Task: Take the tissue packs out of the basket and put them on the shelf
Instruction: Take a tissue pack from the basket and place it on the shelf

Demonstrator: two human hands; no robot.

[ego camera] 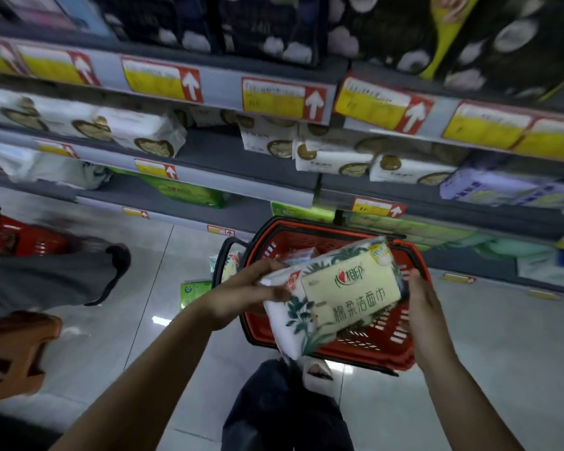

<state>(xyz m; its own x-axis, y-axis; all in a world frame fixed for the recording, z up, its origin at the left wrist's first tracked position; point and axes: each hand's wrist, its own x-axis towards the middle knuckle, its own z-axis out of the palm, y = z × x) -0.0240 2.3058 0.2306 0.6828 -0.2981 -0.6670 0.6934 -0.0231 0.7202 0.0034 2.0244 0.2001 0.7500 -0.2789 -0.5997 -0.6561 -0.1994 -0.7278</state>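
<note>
You have the tissue pack (pixel 336 297) held between the fingers of both hands. The red basket (pixel 306 227) lies below them, and the shelf (pixel 241 164) is well beyond your fingertips. Your left hand (pixel 241 294) curls its fingers over one short end. Your right hand (pixel 424 307) cups the other, thumb on the edge, its remaining fingers hidden beneath. The pack looks light and soft, and its film wrap is probably slick, so squeeze the ends gently or wrap your fingers round one long side.

To your left you can see an orange stool (pixel 13 349) on the shiny floor (pixel 502 336). Near it is another person's gray leg (pixel 46 281) and dark shoe (pixel 119 262).
</note>
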